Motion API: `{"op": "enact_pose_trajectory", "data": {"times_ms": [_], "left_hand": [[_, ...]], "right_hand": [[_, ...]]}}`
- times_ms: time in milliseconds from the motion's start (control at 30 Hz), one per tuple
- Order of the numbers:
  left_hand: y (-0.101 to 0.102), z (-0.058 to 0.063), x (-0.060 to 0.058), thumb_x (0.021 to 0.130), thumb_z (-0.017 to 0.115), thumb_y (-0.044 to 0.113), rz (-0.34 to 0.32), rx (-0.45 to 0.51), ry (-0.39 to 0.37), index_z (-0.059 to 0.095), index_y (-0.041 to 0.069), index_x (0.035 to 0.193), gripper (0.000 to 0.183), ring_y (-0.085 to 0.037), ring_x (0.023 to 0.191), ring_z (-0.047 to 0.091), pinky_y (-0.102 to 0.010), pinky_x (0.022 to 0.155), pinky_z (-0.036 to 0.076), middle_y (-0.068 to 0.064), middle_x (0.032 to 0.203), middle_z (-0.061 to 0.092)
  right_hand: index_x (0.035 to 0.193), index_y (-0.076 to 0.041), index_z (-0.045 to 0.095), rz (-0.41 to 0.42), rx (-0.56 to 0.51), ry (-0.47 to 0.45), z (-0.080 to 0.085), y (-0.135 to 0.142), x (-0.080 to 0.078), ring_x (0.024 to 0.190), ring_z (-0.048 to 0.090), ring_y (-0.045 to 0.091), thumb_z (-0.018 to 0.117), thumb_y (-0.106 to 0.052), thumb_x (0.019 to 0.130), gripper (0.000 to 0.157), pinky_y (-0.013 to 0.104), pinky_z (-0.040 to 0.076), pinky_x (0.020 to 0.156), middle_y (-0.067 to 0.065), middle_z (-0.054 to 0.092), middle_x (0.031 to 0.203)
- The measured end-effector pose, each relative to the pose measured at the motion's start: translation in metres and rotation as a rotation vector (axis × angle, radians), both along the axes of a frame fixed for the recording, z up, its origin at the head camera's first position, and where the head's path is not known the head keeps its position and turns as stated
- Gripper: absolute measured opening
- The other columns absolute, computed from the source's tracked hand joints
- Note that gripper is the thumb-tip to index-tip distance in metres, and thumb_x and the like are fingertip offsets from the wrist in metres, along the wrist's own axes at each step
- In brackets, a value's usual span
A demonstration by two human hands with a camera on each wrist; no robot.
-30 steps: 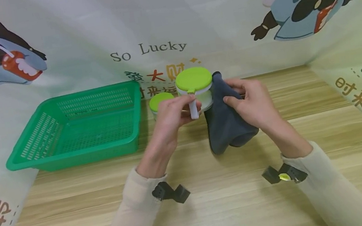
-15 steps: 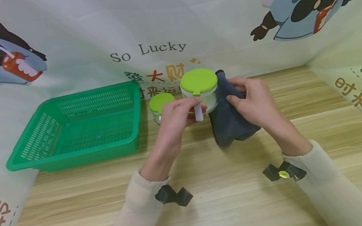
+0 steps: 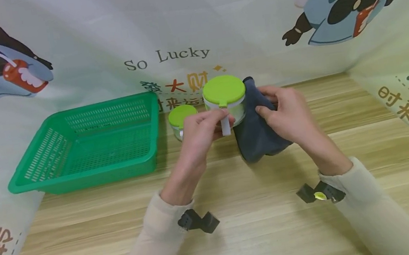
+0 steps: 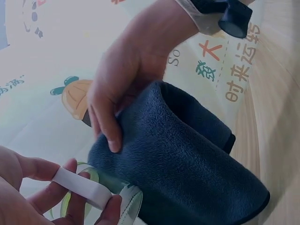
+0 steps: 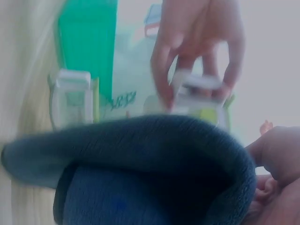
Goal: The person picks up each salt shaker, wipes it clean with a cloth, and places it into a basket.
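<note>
My left hand (image 3: 199,132) pinches the white handle (image 3: 225,126) of a clear container with a green lid (image 3: 224,89), holding it raised over the table. In the left wrist view the thumb and fingers sit around that handle (image 4: 84,186). A dark grey-blue cloth (image 3: 258,135) hangs from my right hand (image 3: 289,111), gripped between thumb and fingers. The cloth lies against the container's right side and hides part of it. The right wrist view, blurred, has the folded cloth (image 5: 126,145) in front, with the left hand (image 5: 201,33) and handle beyond.
A smaller clear container with a green lid (image 3: 182,115) stands on the wooden table (image 3: 248,217), just behind the left hand. Left of it sits a green perforated plastic basket (image 3: 97,174). A printed cloth backdrop (image 3: 252,20) rises behind the table.
The left hand has moved slightly right with the lidded container, then a little upward. The cloth's lower end has shifted up, while the right hand has barely moved.
</note>
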State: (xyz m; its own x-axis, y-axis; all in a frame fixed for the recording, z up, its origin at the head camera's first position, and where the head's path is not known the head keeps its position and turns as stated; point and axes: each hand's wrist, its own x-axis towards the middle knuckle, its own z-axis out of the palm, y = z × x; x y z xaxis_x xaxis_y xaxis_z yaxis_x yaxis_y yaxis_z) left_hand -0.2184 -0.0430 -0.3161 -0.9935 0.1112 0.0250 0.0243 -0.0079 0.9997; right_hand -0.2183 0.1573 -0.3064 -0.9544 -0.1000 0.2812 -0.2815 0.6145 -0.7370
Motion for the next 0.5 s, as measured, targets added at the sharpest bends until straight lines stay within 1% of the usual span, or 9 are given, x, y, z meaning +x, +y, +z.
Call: {"op": "enact_pose_trajectory", "data": {"times_ms": [133, 267, 367, 500], "left_hand": [[0.0, -0.001, -0.001, 0.101, 0.063, 0.021, 0.014, -0.013, -0.019, 0.079, 0.0, 0.1, 0.027, -0.023, 0.09, 0.074, -0.034, 0.089, 0.061, -0.004, 0.092, 0.074], [-0.002, -0.001, -0.002, 0.101, 0.063, 0.023, 0.02, -0.012, -0.028, 0.079, -0.001, 0.101, 0.028, -0.021, 0.089, 0.074, -0.035, 0.09, 0.061, -0.006, 0.095, 0.074], [-0.002, 0.0, -0.002, 0.102, 0.063, 0.023, 0.01, -0.014, -0.023, 0.079, 0.001, 0.099, 0.028, -0.019, 0.087, 0.073, -0.034, 0.09, 0.061, -0.006, 0.095, 0.074], [0.001, -0.001, 0.0, 0.101, 0.063, 0.022, -0.006, -0.017, -0.017, 0.079, 0.002, 0.095, 0.027, -0.018, 0.087, 0.071, -0.034, 0.089, 0.061, -0.005, 0.095, 0.074]], "right_hand": [[0.142, 0.0, 0.059, 0.016, 0.031, 0.012, 0.001, -0.008, 0.007, 0.111, 0.074, 0.035, 0.065, -0.004, 0.097, 0.046, 0.05, 0.06, 0.093, 0.023, 0.072, 0.124], [0.142, 0.0, 0.06, 0.034, 0.023, 0.03, 0.003, -0.011, 0.013, 0.108, 0.075, 0.034, 0.065, -0.003, 0.097, 0.045, 0.05, 0.061, 0.09, 0.023, 0.073, 0.122], [0.14, 0.0, 0.061, 0.016, 0.009, 0.053, 0.003, -0.01, 0.011, 0.105, 0.075, 0.035, 0.065, -0.003, 0.097, 0.043, 0.049, 0.06, 0.089, 0.023, 0.074, 0.119], [0.138, 0.001, 0.062, -0.025, 0.021, 0.078, 0.001, -0.006, 0.005, 0.107, 0.074, 0.036, 0.064, -0.003, 0.097, 0.041, 0.051, 0.059, 0.092, 0.023, 0.075, 0.118]]}}
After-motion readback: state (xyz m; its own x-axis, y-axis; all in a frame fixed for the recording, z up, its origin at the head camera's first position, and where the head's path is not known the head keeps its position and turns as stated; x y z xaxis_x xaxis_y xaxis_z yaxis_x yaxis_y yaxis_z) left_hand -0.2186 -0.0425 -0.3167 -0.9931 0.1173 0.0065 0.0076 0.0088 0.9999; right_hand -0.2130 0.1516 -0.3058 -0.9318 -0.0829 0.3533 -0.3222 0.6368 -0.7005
